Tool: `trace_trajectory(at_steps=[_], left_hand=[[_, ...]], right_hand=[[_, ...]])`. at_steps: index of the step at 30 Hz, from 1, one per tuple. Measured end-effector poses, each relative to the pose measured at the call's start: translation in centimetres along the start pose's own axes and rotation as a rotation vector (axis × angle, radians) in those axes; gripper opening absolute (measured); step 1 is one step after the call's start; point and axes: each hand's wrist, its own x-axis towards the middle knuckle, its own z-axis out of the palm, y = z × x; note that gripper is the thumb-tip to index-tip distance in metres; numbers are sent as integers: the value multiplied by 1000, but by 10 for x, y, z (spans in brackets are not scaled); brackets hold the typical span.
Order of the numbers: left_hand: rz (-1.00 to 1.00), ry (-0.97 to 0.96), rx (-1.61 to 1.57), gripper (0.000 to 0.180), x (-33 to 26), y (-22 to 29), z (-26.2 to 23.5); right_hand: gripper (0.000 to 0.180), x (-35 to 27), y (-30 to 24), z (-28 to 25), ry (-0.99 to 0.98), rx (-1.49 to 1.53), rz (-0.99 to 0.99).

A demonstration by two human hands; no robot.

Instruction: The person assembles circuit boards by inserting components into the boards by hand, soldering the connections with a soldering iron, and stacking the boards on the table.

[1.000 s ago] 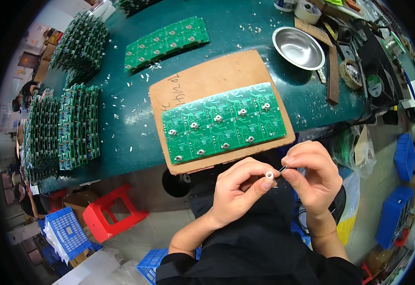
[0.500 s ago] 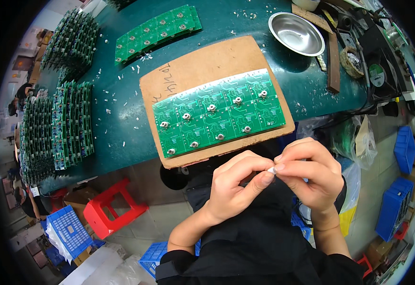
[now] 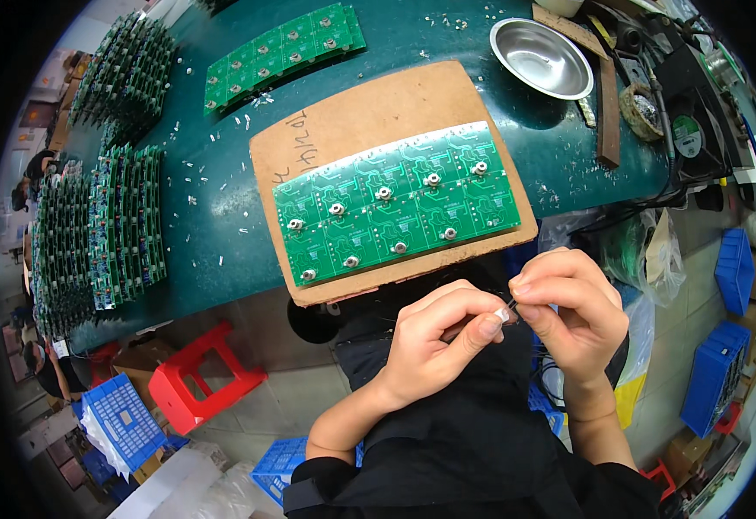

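Nearest, over the lap: left hand (image 3: 441,337) and right hand (image 3: 568,307) meeting fingertip to fingertip, both curled nearly closed, pinching one small pale part (image 3: 502,316) and a thin dark pin between them, just off the table edge. Beyond, on a brown cardboard sheet (image 3: 378,112): green circuit board panel (image 3: 395,212) with round silver parts. Farther left: stacks of green boards (image 3: 127,225) standing on edge. At the back: another green panel (image 3: 283,54), and a metal bowl (image 3: 540,57) to the right. Red stool (image 3: 192,385) below on the floor.
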Motion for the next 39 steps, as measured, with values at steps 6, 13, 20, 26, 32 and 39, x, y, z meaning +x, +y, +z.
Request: trace_trajectory(at_steps=[6,13,20,26,32,39], left_hand=[[-29,1,13,20,0,-4,-1],[-55,11,-41,20,0,-6,2],[-98,21,-136,21,0,-5,5],[-92,8,-111,22,-1,-9,6],[-125,41,-65,22,0,-10,7],[-52,56,146,14,-4,13,0]], right_hand=[[24,0,0,2,0,-6,-81],[23,-1,0,1,-20,49,-62],[17,-5,9,-3,-17,264,87],[17,-5,11,-2,-29,385,165],[19,-1,2,-6,-102,-55,66],[18,20,27,-9,32,-415,-39]])
